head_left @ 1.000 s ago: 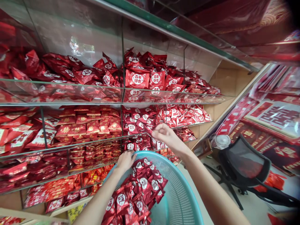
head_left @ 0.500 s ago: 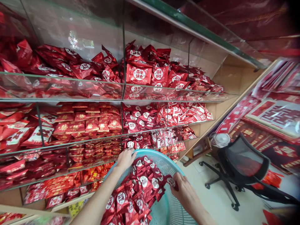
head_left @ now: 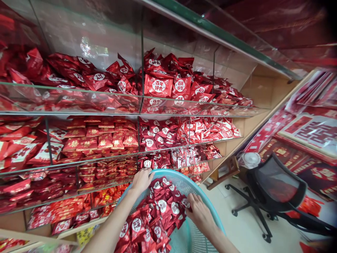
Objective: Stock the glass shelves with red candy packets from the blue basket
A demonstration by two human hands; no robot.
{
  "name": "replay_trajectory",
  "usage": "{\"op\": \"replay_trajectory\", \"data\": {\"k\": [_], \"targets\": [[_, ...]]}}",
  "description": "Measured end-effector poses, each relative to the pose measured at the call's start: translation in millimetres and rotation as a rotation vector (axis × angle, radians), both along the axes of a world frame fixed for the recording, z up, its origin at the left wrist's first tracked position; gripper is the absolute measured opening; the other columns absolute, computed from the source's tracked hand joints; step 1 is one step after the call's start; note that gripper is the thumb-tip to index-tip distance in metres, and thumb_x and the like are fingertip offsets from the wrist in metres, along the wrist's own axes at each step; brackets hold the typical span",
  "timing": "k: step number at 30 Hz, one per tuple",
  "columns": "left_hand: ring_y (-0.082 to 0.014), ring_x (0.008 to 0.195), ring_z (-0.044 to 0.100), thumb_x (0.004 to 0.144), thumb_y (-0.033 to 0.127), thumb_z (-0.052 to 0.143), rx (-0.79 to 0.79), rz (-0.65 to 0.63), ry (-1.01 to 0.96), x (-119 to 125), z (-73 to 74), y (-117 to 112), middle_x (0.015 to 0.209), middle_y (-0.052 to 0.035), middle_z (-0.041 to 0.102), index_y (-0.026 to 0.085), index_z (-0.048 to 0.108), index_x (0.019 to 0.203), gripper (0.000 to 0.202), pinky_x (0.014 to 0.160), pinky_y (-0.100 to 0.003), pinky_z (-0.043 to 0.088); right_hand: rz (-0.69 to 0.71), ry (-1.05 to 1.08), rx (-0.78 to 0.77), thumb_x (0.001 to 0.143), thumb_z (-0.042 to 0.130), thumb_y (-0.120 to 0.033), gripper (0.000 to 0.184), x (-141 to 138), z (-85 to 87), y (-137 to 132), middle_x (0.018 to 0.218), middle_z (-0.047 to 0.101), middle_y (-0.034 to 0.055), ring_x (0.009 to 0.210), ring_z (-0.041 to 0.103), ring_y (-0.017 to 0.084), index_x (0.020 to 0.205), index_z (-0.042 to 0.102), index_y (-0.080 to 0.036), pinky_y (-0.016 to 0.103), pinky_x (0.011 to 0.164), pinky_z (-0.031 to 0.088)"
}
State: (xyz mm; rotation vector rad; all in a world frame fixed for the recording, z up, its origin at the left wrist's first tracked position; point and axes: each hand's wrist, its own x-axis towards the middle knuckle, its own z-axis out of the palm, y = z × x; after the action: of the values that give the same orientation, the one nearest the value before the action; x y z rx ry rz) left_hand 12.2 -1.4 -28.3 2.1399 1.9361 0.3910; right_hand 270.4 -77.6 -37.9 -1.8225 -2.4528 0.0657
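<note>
Dark-red wrapped packets (head_left: 162, 207) lie heaped inside a turquoise mesh basket (head_left: 181, 183). Right hand (head_left: 198, 210): pinching one packet (head_left: 185, 202) at the heap's right edge, within the basket; contact with the heap cannot be determined. Left hand (head_left: 142, 181): gripping the rim. Beyond: stocked glass-fronted shelves (head_left: 260, 82); right, a black mesh-backed chair (head_left: 279, 182).

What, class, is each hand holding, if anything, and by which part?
The right hand pinches a small red packet by its end on the picture's right. The left hand holds the turquoise basket by its rim.
</note>
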Motion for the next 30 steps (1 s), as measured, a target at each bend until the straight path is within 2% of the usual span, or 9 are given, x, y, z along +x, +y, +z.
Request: {"op": "replay_trajectory", "data": {"k": [10, 15, 19, 21, 23, 27, 30], "targets": [[-0.0167, 0.085, 0.058, 0.086, 0.044, 0.025, 0.043, -0.013, 0.010, -1, -3.9, 0, 0.096, -0.0064, 0.062, 0.021, 0.058, 0.097, 0.042, 0.070, -0.025, 0.040, 0.019, -0.015, -0.018, 0.071, 0.046, -0.014, 0.010, -8, -4.6, 19, 0.086, 0.056, 0.0052, 0.085, 0.052, 0.022, 0.079, 0.045, -0.020, 0.032, 0.072, 0.040], [-0.0175, 0.085, 0.057, 0.086, 0.044, 0.026, 0.038, 0.000, 0.013, 0, -2.5, 0, 0.097, -0.0060, 0.062, 0.021, 0.057, 0.096, 0.041, 0.068, -0.025, 0.041, 0.052, 0.019, -0.019, 0.071, 0.048, -0.012, 0.019, -12, -3.9, 22, 0.091, 0.057, 0.0064, 0.090, 0.052, 0.021, 0.089, 0.047, -0.019, 0.032, 0.081, 0.039], [-0.0173, 0.085, 0.058, 0.086, 0.045, 0.025, 0.016, 0.010, 0.008, 1, 0.3, -1, 0.095, -0.0059, 0.062, 0.021, 0.058, 0.095, 0.042, 0.069, -0.024, 0.041, 0.012, 0.006, -0.021, 0.070, 0.051, -0.017, 0.014, -10, 3.0, 23, 0.089, 0.056, 0.0054, 0.087, 0.053, 0.022, 0.083, 0.047, -0.020, 0.030, 0.073, 0.040], [-0.0171, 0.086, 0.057, 0.086, 0.046, 0.025, 0.003, 0.015, 0.004, 1, 1.3, -2, 0.094, -0.0060, 0.062, 0.021, 0.058, 0.095, 0.042, 0.071, -0.024, 0.040, 0.017, 0.011, -0.010, 0.072, 0.051, -0.020, 0.008, -9, 16.1, 26, 0.087, 0.056, 0.0049, 0.085, 0.053, 0.021, 0.079, 0.047, -0.020, 0.029, 0.070, 0.040], [-0.0172, 0.087, 0.057, 0.086, 0.047, 0.024, -0.009, 0.024, 0.001, 1, 1.7, -2, 0.094, -0.0064, 0.062, 0.021, 0.058, 0.096, 0.044, 0.072, -0.024, 0.040, 0.025, 0.057, 0.023, 0.076, 0.048, -0.022, 0.004, -9, 38.2, 30, 0.084, 0.056, 0.0045, 0.081, 0.054, 0.020, 0.078, 0.047, -0.020, 0.027, 0.067, 0.039], [-0.0179, 0.089, 0.057, 0.086, 0.047, 0.023, -0.014, 0.039, -0.001, 1, 0.4, -2, 0.095, -0.0077, 0.063, 0.021, 0.057, 0.101, 0.045, 0.073, -0.025, 0.040, 0.020, 0.235, 0.154, 0.083, 0.039, -0.029, 0.013, -25, 102.0, 46, 0.080, 0.055, 0.0028, 0.072, 0.055, 0.016, 0.078, 0.047, -0.021, 0.025, 0.059, 0.036], [-0.0181, 0.089, 0.058, 0.085, 0.047, 0.024, -0.025, 0.048, 0.011, 1, -0.3, -1, 0.096, -0.0083, 0.063, 0.021, 0.056, 0.103, 0.045, 0.073, -0.026, 0.040, 0.120, 0.366, 0.270, 0.083, 0.039, -0.028, 0.013, -52, 147.1, 64, 0.080, 0.055, 0.0033, 0.077, 0.053, 0.016, 0.078, 0.048, -0.019, 0.025, 0.065, 0.036]]}}
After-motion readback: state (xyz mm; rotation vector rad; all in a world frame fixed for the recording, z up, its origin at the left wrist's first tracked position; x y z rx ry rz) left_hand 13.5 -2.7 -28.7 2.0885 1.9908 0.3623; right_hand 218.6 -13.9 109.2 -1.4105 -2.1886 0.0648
